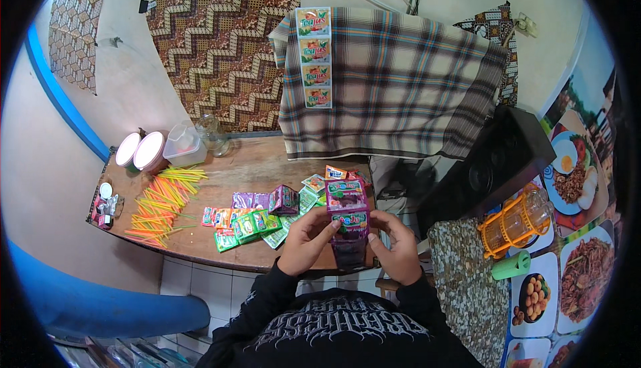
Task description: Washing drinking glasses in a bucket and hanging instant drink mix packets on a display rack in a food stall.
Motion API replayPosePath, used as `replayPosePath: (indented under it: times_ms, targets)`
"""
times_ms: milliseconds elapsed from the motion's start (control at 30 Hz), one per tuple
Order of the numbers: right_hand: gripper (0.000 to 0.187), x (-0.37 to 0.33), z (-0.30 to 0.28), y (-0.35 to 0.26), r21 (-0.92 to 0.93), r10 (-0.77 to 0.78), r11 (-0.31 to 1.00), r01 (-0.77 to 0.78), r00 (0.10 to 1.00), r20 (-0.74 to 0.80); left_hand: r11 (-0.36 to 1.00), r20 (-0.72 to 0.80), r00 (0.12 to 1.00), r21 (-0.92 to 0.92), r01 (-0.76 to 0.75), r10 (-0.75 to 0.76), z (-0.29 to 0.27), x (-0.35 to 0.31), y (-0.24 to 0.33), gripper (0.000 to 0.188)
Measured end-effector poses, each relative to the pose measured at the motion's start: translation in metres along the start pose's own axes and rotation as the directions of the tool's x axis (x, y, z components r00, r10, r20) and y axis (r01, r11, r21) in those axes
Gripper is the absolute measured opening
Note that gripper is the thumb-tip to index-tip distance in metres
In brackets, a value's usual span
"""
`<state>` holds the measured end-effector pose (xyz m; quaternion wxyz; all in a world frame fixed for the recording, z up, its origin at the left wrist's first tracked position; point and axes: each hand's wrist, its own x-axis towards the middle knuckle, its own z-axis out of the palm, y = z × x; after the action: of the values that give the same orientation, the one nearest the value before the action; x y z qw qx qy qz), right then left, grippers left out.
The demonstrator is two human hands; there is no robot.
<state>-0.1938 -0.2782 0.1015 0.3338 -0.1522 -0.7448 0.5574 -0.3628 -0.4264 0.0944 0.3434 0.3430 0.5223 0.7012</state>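
Observation:
A strip of purple drink sachets (348, 224) hangs in front of my chest at the table's near edge, joined one below another. My left hand (308, 241) pinches its left edge, with the thumb lying on the front. On the other side my right hand (395, 244) is closed on the right edge, its fingers partly behind the strip. The lower end of the strip falls in shadow. Just beyond my left hand lie a folded purple sachet bundle (284, 200), green sachets (248, 226) and orange sachets (234, 216).
Yellow and orange straws (163, 204) are spread on the wooden table (254, 158). Two lidded tubs (148, 151), a clear plastic box (185, 144) and a glass jar (212, 136) stand behind. At right are a black speaker (494, 161) and an orange glass rack (517, 224).

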Motion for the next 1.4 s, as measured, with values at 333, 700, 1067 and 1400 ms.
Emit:
replayPosePath:
  times_ms: [333, 700, 1067, 1400]
  targets:
    - [0.018, 0.006, 0.006, 0.0, 0.052, 0.013, 0.999, -0.01, 0.998, -0.056, 0.91, -0.046, 0.983, 0.389, -0.144, 0.175, -0.007, -0.008, 0.002, 0.017]
    - [0.019, 0.003, -0.005, 0.008, 0.15, 0.075, 0.987, -0.056, 0.99, -0.122, 0.979, -0.167, 0.978, 0.183, -0.094, 0.125, 0.003, -0.005, -0.004, 0.017]
    - [0.023, 0.011, -0.036, 0.012, 0.089, 0.01, 0.996, 0.001, 0.992, -0.124, 0.98, -0.168, 0.977, 0.166, -0.107, 0.135, 0.032, 0.011, -0.004, 0.015]
    - [0.027, 0.105, -0.082, -0.07, -0.179, -0.456, 0.862, 0.474, 0.88, 0.134, 0.905, -0.212, 0.904, 0.298, -0.303, 0.372, 0.047, 0.063, 0.08, 0.011]
